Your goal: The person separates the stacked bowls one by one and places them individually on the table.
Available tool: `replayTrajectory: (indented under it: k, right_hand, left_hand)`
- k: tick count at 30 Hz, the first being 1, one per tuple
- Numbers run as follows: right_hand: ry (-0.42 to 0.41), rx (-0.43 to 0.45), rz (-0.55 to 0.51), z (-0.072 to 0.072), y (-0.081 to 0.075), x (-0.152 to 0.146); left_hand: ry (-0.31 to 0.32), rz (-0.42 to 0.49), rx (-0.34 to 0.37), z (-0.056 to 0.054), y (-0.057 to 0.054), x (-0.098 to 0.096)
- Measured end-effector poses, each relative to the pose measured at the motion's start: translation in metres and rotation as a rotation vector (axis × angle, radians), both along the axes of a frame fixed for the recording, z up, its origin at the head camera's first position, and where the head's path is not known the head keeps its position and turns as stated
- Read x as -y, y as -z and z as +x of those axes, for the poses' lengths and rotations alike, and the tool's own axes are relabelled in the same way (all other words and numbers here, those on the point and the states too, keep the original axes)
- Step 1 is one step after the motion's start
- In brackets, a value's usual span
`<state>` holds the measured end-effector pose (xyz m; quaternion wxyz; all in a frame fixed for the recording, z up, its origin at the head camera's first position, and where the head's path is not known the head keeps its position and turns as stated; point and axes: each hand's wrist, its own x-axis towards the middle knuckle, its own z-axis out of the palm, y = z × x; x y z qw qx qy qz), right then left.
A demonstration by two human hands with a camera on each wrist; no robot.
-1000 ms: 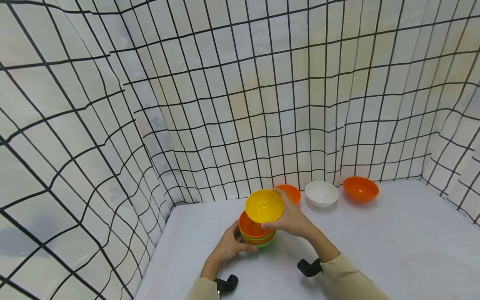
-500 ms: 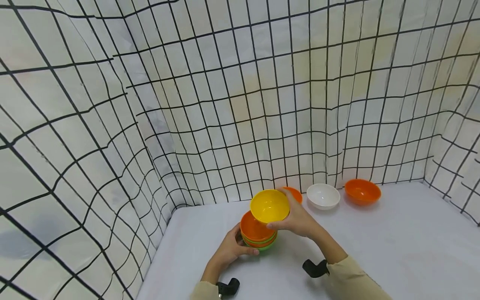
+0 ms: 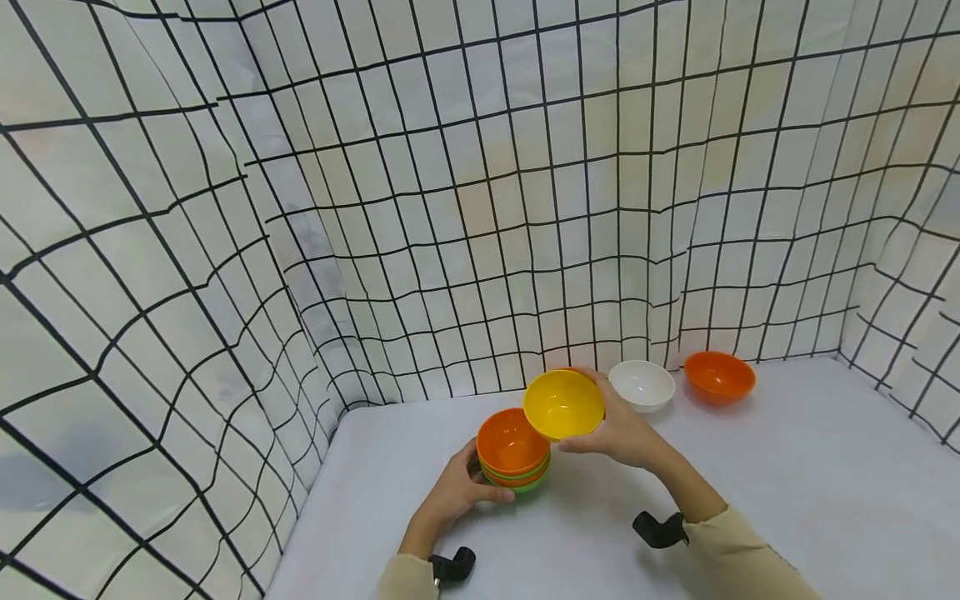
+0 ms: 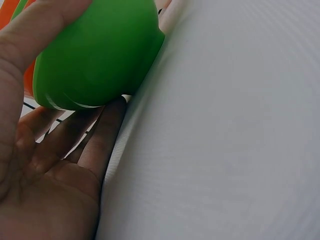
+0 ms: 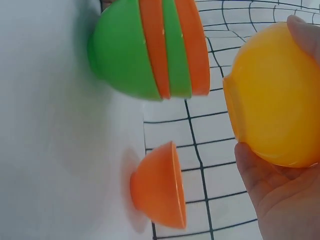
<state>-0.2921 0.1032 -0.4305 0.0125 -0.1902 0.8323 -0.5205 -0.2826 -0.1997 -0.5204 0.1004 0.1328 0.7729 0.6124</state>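
A stack of several nested bowls (image 3: 513, 446), orange and green by turns with orange on top, sits on the table. My left hand (image 3: 450, 492) grips its left side, thumb in front and fingers behind. Close up in the left wrist view, the green bottom bowl (image 4: 100, 55) lies between thumb and fingers. To the right of the stack and above the table, my right hand (image 3: 626, 427) holds a yellow bowl (image 3: 564, 405) by its right side. The right wrist view shows the yellow bowl (image 5: 280, 95) raised apart from the stack, its base facing the table.
Along the back of the white table (image 3: 750, 483) stand a white bowl (image 3: 642, 385) and an orange bowl (image 3: 720, 377). Another orange bowl (image 5: 157, 187) stands behind the yellow one, mostly hidden in the head view. Grid-patterned cloth walls (image 3: 480, 208) enclose the back and sides.
My right hand has moved the yellow bowl to the right, from over the stack to beside it, uncovering more of the top orange bowl. The left hand stays at the stack.
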Motion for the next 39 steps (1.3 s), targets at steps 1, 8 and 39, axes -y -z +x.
replayTrajectory:
  k: [1, 8, 39]
  right_hand:
    - [0.010, 0.004, 0.014, 0.001, 0.001, -0.005]
    - [0.082, 0.017, 0.104, 0.009, 0.009, -0.040]
    - [0.232, 0.065, 0.212, 0.029, 0.050, -0.158]
  left_hand:
    - [-0.001, 0.002, 0.001, 0.000, -0.001, 0.000]
    - [-0.021, -0.009, 0.028, 0.000, -0.002, -0.002]
    - [-0.015, -0.016, 0.031, -0.001, -0.001, -0.001]
